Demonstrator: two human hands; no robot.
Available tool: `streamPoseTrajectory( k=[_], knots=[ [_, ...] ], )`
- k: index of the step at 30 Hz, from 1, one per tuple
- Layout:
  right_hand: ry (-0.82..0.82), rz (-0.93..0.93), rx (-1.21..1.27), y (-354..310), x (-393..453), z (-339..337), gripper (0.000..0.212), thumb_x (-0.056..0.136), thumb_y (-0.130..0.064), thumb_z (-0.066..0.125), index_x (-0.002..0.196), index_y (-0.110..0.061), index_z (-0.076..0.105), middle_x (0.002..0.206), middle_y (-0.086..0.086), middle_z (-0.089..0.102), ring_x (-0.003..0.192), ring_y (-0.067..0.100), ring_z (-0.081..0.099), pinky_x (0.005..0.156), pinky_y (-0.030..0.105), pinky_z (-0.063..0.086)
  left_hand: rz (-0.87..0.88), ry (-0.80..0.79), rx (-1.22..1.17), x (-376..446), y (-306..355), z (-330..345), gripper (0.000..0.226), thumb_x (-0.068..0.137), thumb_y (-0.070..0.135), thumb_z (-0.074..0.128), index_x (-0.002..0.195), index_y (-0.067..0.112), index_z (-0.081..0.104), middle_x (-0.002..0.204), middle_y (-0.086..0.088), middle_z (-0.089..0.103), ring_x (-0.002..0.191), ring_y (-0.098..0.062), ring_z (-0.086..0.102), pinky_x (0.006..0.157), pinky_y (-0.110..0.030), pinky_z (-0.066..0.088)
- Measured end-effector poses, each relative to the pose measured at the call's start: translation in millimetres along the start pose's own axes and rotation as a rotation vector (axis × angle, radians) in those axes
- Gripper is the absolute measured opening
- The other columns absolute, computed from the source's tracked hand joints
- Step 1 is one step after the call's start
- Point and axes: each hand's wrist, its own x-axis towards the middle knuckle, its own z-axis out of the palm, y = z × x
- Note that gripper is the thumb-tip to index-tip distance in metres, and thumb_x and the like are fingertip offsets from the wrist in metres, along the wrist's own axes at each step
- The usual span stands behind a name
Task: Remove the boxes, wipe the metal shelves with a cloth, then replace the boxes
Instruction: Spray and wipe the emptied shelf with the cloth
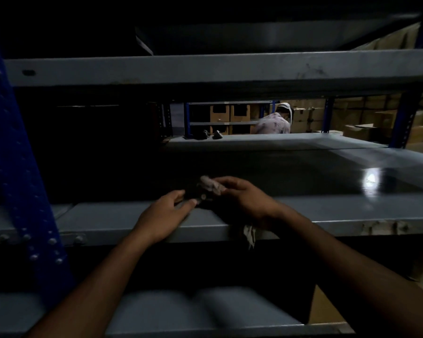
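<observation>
Bare forearms, no sleeves; left hand (165, 213), right hand (248, 201) ungloved.

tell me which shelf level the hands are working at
The middle shelf: both the left hand and right hand hold the cloth over its front edge, unlike the shelves above and below.

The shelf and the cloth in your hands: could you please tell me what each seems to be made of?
The shelf looks like grey painted sheet metal: a smooth surface with a bright glare spot, a folded front edge, bolt heads at the blue post, and chipped patches at the right. The cloth, held in the right hand, looks like soft, pale woven fabric, crumpled, with a loose end hanging below the edge; the dim light leaves its weave unclear.
</observation>
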Motion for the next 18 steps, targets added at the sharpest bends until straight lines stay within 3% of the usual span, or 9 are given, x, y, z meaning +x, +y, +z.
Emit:
streamPoseTrajectory(
  k=[3, 5, 7, 9, 11, 15, 18],
  knots=[
    [0.123, 0.043, 0.241, -5.6, -3.8, -4.1, 0.023, 0.1, -0.002, 0.043, 0.098, -0.008, 0.065, 0.087, 0.011, 0.069, 0.073, 0.016, 0.064, 0.07, 0.025, 0.053, -0.022, -0.034, -0.486, -0.4, 15.7, 9.4, 0.06, 0.083, 0.045, 0.071, 0.132, 0.013, 0.056, 0.125, -0.003, 0.066, 0.108, -0.005, 0.063, 0.081, -0.018, 0.051],
    [0.15, 0.06, 0.385, -11.3, -5.7, -1.6, 0.022, 0.1, -0.004, 0.043, 0.096, -0.006, 0.065, 0.085, 0.012, 0.072, 0.072, 0.018, 0.069, 0.069, 0.027, 0.059, -0.013, -0.064, -0.599, -1.6, 31.4, 17.9, 0.048, 0.086, 0.033, 0.071, 0.125, 0.009, 0.059, 0.114, -0.004, 0.071, 0.1, -0.007, 0.067, 0.075, -0.014, 0.051],
    [0.157, 0.073, 0.45, -18.0, -5.2, 1.6, 0.02, 0.1, -0.008, 0.045, 0.103, -0.005, 0.064, 0.094, 0.016, 0.07, 0.08, 0.023, 0.068, 0.078, 0.034, 0.057, -0.012, -0.048, -0.705, 0.2, 43.8, 25.2, 0.037, 0.087, 0.026, 0.071, 0.115, 0.004, 0.064, 0.102, -0.006, 0.075, 0.095, -0.014, 0.07, 0.074, -0.017, 0.053],
    [0.18, 0.083, 0.438, -26.0, -3.7, 5.1, 0.022, 0.1, -0.009, 0.045, 0.111, -0.004, 0.063, 0.1, 0.018, 0.069, 0.086, 0.026, 0.067, 0.082, 0.038, 0.056, -0.112, -0.032, -0.844, 2.8, 53.0, 26.3, 0.027, 0.088, 0.022, 0.07, 0.108, 0.005, 0.066, 0.095, -0.005, 0.074, 0.087, -0.014, 0.07, 0.066, -0.022, 0.055],
    [0.187, 0.071, 0.394, -34.4, -4.0, 7.7, 0.025, 0.102, -0.012, 0.044, 0.118, -0.006, 0.062, 0.103, 0.016, 0.071, 0.086, 0.024, 0.069, 0.077, 0.038, 0.059, -0.216, -0.04, -0.962, 5.8, 56.1, 25.0, 0.021, 0.09, 0.019, 0.068, 0.107, 0.007, 0.064, 0.091, -0.004, 0.073, 0.08, -0.011, 0.069, 0.059, -0.023, 0.056],
    [0.209, 0.012, 0.207, -50.0, -6.1, 6.6, 0.022, 0.104, -0.016, 0.041, 0.111, -0.013, 0.062, 0.107, 0.014, 0.069, 0.096, 0.026, 0.067, 0.084, 0.039, 0.057, -0.246, -0.066, -1.078, 12.6, 50.1, 23.2, 0.01, 0.094, 0.013, 0.061, 0.102, 0.007, 0.062, 0.093, -0.009, 0.07, 0.085, -0.019, 0.068, 0.064, -0.03, 0.06],
    [0.232, -0.05, 0.099, -57.2, -5.0, 5.5, 0.021, 0.104, -0.016, 0.04, 0.113, -0.017, 0.06, 0.108, 0.011, 0.068, 0.097, 0.02, 0.066, 0.08, 0.034, 0.056, -0.283, -0.062, -1.244, 18.6, 49.3, 22.6, 0.006, 0.099, 0.008, 0.05, 0.1, 0.008, 0.057, 0.091, -0.012, 0.068, 0.082, -0.023, 0.066, 0.058, -0.033, 0.06]
  ],
)
